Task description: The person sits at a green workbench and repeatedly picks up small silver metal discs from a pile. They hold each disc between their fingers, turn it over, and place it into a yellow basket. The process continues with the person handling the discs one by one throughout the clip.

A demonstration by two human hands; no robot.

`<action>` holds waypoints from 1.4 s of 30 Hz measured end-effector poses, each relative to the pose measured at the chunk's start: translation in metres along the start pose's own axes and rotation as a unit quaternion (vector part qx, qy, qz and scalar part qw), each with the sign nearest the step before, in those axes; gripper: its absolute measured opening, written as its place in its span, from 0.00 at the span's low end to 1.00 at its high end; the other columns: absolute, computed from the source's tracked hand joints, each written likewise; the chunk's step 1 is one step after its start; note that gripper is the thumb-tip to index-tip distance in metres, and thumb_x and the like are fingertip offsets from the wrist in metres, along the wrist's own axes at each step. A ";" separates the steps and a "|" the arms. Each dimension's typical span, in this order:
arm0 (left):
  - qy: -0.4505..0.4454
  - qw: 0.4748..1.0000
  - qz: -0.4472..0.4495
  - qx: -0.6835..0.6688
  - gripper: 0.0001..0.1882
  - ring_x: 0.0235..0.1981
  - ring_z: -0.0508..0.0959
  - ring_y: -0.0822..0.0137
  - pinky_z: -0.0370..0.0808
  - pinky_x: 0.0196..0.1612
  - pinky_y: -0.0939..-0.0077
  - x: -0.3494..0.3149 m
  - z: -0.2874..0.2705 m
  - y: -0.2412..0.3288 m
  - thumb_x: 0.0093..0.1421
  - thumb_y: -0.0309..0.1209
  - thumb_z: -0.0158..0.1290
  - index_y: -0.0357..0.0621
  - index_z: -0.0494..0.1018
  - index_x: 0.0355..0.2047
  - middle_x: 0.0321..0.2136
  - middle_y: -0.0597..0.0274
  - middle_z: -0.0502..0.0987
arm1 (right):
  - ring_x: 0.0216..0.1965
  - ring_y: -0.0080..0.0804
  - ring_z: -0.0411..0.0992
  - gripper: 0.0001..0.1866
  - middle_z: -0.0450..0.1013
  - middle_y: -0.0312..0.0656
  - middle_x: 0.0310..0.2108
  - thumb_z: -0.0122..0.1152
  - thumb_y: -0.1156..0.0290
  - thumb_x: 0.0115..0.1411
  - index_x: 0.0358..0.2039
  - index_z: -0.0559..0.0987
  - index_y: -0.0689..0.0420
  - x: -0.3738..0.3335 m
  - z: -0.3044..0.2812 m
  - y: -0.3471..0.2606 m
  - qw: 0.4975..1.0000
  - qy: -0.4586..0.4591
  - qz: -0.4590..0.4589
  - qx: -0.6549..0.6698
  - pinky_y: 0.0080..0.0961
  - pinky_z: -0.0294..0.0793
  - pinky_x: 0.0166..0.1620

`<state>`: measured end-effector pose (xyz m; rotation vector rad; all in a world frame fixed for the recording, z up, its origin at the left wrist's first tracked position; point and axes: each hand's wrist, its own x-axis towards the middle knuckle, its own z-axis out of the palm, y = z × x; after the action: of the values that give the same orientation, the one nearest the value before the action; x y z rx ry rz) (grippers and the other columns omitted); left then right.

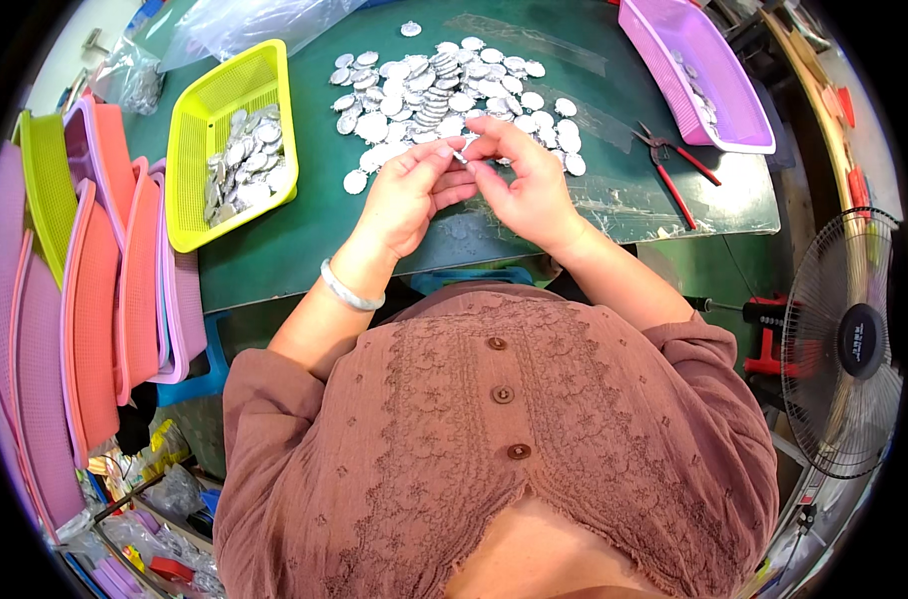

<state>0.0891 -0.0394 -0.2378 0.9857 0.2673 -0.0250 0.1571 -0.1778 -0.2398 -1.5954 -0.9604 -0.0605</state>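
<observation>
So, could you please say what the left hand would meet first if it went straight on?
The left hand would likely meet the right hand first, though depth is hard to judge.

Dozens of silvery discs [446, 88], 1 worktable [324, 240]

Body count: 2 hands, i.e. 1 L hand [402, 205] & 1 R hand [529, 190], w/ 1 small silvery pc. [461, 156] between; 1 bangle [351, 288]; 3 shirt buttons [503, 395]; 1 pr. pliers [661, 150]; 1 fan [860, 341]. Baskets on tbl. total 2: 1 yellow-green basket [222, 93], 1 purple basket [728, 95]. Discs overlap, so exact no. unclear. Stacked baskets [92, 329] at L number several, incl. 1 green; exact no. hidden.
</observation>
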 end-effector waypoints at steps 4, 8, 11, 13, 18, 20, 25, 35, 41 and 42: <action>-0.092 0.980 -0.037 -0.175 0.19 0.42 0.74 0.57 0.71 0.47 0.69 0.000 -0.021 0.002 0.62 0.32 0.36 0.27 0.63 0.46 0.41 0.45 0.71 | 0.33 0.33 0.72 0.19 0.73 0.41 0.30 0.56 0.81 0.46 0.42 0.71 0.58 0.001 -0.001 0.002 0.998 0.008 -0.048 -0.028 0.25 0.71 0.37; -0.119 0.957 -0.055 -0.258 0.21 0.44 0.73 0.53 0.71 0.49 0.66 -0.004 -0.032 0.005 0.59 0.29 0.35 0.25 0.57 0.50 0.43 0.38 0.69 | 0.34 0.35 0.72 0.19 0.72 0.41 0.30 0.57 0.80 0.46 0.42 0.71 0.59 0.000 -0.002 0.007 0.999 0.003 -0.014 -0.044 0.26 0.71 0.36; -0.132 0.949 -0.060 -0.281 0.23 0.44 0.73 0.53 0.71 0.49 0.66 -0.006 -0.040 0.006 0.59 0.28 0.34 0.25 0.54 0.52 0.43 0.37 0.68 | 0.35 0.37 0.70 0.20 0.72 0.42 0.31 0.57 0.78 0.45 0.42 0.70 0.58 -0.004 -0.001 0.012 0.997 -0.040 0.014 -0.070 0.29 0.69 0.38; -0.122 0.954 -0.052 -0.268 0.23 0.44 0.73 0.53 0.71 0.48 0.66 -0.008 -0.041 0.006 0.58 0.28 0.34 0.25 0.54 0.52 0.43 0.37 0.68 | 0.35 0.38 0.69 0.21 0.72 0.43 0.32 0.58 0.77 0.45 0.42 0.70 0.59 -0.005 0.000 0.012 0.989 -0.086 0.017 -0.119 0.31 0.69 0.39; -0.056 0.985 -0.015 -0.162 0.19 0.40 0.75 0.57 0.74 0.42 0.69 -0.018 -0.040 0.013 0.59 0.31 0.36 0.28 0.62 0.47 0.39 0.44 0.72 | 0.37 0.43 0.65 0.30 0.70 0.44 0.32 0.62 0.72 0.41 0.47 0.65 0.57 -0.005 0.004 0.007 0.961 -0.164 -0.024 -0.223 0.34 0.64 0.42; -0.007 0.995 -0.023 -0.098 0.15 0.34 0.75 0.61 0.74 0.36 0.73 -0.021 -0.043 0.013 0.58 0.32 0.41 0.33 0.66 0.40 0.33 0.50 0.73 | 0.37 0.42 0.65 0.30 0.70 0.44 0.31 0.62 0.72 0.41 0.48 0.65 0.57 -0.006 0.005 0.008 0.957 -0.168 -0.030 -0.236 0.34 0.64 0.41; 0.063 0.996 -0.049 0.041 0.10 0.26 0.74 0.70 0.72 0.28 0.80 -0.025 -0.042 0.009 0.57 0.31 0.46 0.39 0.69 0.36 0.26 0.61 0.74 | 0.36 0.40 0.65 0.30 0.70 0.43 0.31 0.62 0.74 0.42 0.49 0.65 0.56 -0.004 0.006 0.009 0.959 -0.180 -0.008 -0.219 0.32 0.64 0.41; 0.033 0.996 -0.059 0.062 0.06 0.21 0.74 0.74 0.70 0.22 0.86 -0.021 -0.022 0.007 0.57 0.30 0.49 0.40 0.70 0.32 0.23 0.63 0.74 | 0.36 0.23 0.68 0.35 0.68 0.40 0.35 0.57 0.84 0.46 0.56 0.57 0.55 -0.002 0.000 -0.009 0.984 -0.142 0.087 0.063 0.21 0.68 0.41; 0.052 0.998 -0.034 0.022 0.05 0.23 0.75 0.72 0.71 0.24 0.85 -0.022 -0.010 0.010 0.57 0.28 0.48 0.40 0.69 0.32 0.24 0.62 0.74 | 0.30 0.20 0.68 0.38 0.68 0.39 0.30 0.57 0.83 0.47 0.57 0.51 0.56 -0.003 0.002 -0.004 0.959 -0.053 0.170 0.222 0.16 0.68 0.35; 0.049 0.998 -0.031 0.022 0.05 0.23 0.75 0.72 0.72 0.24 0.84 -0.022 -0.011 0.010 0.57 0.28 0.48 0.40 0.69 0.33 0.24 0.62 0.74 | 0.30 0.20 0.68 0.38 0.68 0.39 0.29 0.57 0.83 0.47 0.57 0.51 0.56 -0.003 0.002 -0.006 0.956 -0.054 0.180 0.225 0.16 0.68 0.35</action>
<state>0.0672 -0.0272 -0.2306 1.0238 0.3888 -0.0392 0.1509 -0.1781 -0.2366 -1.3295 -0.6881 0.4723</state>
